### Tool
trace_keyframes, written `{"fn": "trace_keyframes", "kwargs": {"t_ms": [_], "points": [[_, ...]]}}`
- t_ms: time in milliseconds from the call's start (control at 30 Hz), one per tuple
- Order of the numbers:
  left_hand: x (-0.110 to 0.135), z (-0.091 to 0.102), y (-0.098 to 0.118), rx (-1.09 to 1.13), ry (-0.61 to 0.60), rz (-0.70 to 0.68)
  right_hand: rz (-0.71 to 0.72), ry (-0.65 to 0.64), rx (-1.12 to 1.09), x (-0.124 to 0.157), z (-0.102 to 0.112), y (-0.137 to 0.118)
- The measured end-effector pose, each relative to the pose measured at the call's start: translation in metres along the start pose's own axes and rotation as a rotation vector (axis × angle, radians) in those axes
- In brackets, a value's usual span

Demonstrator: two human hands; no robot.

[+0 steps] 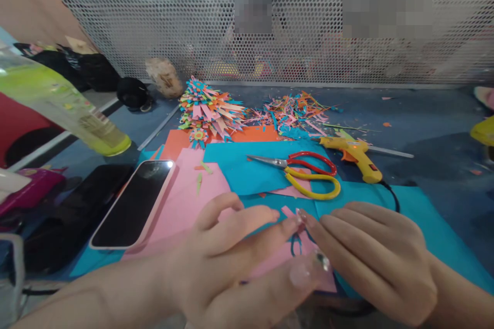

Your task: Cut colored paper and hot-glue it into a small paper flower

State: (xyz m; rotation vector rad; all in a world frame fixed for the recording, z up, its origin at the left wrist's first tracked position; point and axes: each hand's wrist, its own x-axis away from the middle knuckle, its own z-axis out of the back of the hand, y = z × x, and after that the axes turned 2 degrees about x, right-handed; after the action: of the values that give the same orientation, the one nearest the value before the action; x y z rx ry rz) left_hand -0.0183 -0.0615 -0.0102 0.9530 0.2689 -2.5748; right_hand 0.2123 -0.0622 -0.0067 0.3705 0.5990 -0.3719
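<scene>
My left hand (235, 257) and my right hand (370, 257) meet low in the middle over a small pink paper piece (285, 259) with a blue curl on it. The fingertips of both hands press on that piece, fingers held together. It lies on a blue paper sheet (432, 226). Just beyond the hands lie two pairs of scissors, one red-handled (309, 162) and one yellow-handled (314, 187), crossed over each other.
A yellow glue gun (357, 157) lies right of the scissors, cable trailing. A phone in a pink case (135, 203) rests on the left on pink paper (185, 195). Stacked paper flowers (208, 110) and scraps (293, 108) lie behind. A green bottle (65, 105) leans at left. A perforated metal screen (193, 15) closes the back.
</scene>
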Motion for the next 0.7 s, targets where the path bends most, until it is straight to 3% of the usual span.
{"fn": "trace_keyframes", "kwargs": {"t_ms": [233, 467, 633, 700], "points": [[-0.011, 0.004, -0.002, 0.045, -0.014, 0.040, 0.017, 0.044, -0.003, -0.002, 0.000, 0.000], [-0.006, -0.001, -0.004, 0.255, 0.093, 0.074, 0.014, 0.030, 0.011, -0.002, 0.000, -0.003], [0.001, -0.002, -0.005, 0.235, 0.072, 0.037, -0.018, 0.039, -0.014, -0.002, -0.001, -0.004], [0.002, -0.001, -0.006, 0.189, 0.043, 0.095, -0.042, 0.039, -0.047, -0.001, -0.001, -0.004]]}}
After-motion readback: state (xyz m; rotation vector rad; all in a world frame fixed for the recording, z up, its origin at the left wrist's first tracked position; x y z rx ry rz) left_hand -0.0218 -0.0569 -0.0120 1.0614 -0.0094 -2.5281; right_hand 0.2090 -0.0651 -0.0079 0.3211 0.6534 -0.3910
